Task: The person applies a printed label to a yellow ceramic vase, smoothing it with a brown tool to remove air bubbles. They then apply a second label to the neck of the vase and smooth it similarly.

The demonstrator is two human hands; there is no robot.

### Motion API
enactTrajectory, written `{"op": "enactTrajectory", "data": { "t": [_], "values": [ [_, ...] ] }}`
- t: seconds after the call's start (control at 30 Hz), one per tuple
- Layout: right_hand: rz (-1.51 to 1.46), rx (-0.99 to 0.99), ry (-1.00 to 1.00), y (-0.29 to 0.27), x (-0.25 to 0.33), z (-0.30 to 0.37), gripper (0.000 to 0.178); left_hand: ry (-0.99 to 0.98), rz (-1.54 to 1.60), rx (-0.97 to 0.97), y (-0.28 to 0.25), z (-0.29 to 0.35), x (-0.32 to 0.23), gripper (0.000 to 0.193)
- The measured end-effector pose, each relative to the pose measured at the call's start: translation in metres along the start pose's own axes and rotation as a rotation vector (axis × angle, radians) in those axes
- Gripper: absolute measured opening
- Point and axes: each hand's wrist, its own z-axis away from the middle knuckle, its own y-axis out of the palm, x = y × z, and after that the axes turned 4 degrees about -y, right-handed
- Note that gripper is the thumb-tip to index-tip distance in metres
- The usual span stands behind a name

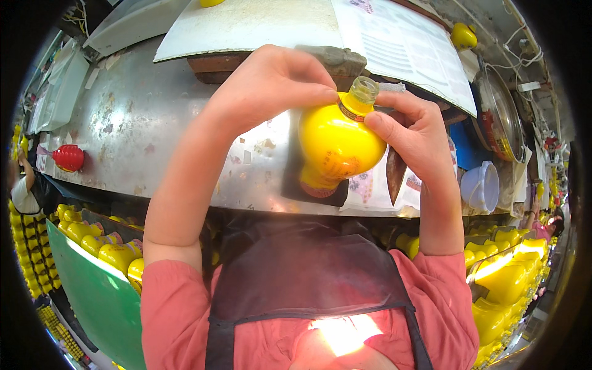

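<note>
A glossy yellow gourd-shaped bottle [342,145] stands before me on a dark mat [337,198] at the metal table's near edge. Its clear glass mouth [364,90] is uncapped, and a narrow dark label band [350,111] curves round the neck. My left hand [275,83] is closed, thumb and fingertips pressed at the left of the neck. On the other side, my right hand [412,126] has its thumb against the right part of the band, with the fingers curled behind. Some fingertips are hidden by the bottle and the hands.
A red bottle [68,158] lies on the metal table [142,129] at left. White boards [259,31] rest on brick-like blocks at the back. A pale bucket [480,187] and a round metal pan [501,111] are at right. Yellow bottles [117,254] fill racks on both sides.
</note>
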Motion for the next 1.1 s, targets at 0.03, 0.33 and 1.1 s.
{"op": "enactTrajectory", "data": {
  "t": [0.03,0.33,1.1],
  "values": [
    [0.000,0.005,-0.001,-0.001,0.000,0.001,0.034,-0.001,-0.011,0.004,0.000,-0.001,-0.001,0.026],
    [-0.078,-0.037,0.016,0.000,0.001,0.003,0.036,0.061,-0.036,-0.125,0.008,-0.003,-0.002,0.019],
    [-0.136,-0.059,0.052,0.006,0.000,0.008,0.034,0.304,-0.166,-0.275,0.048,0.043,0.022,0.039]
  ]
}}
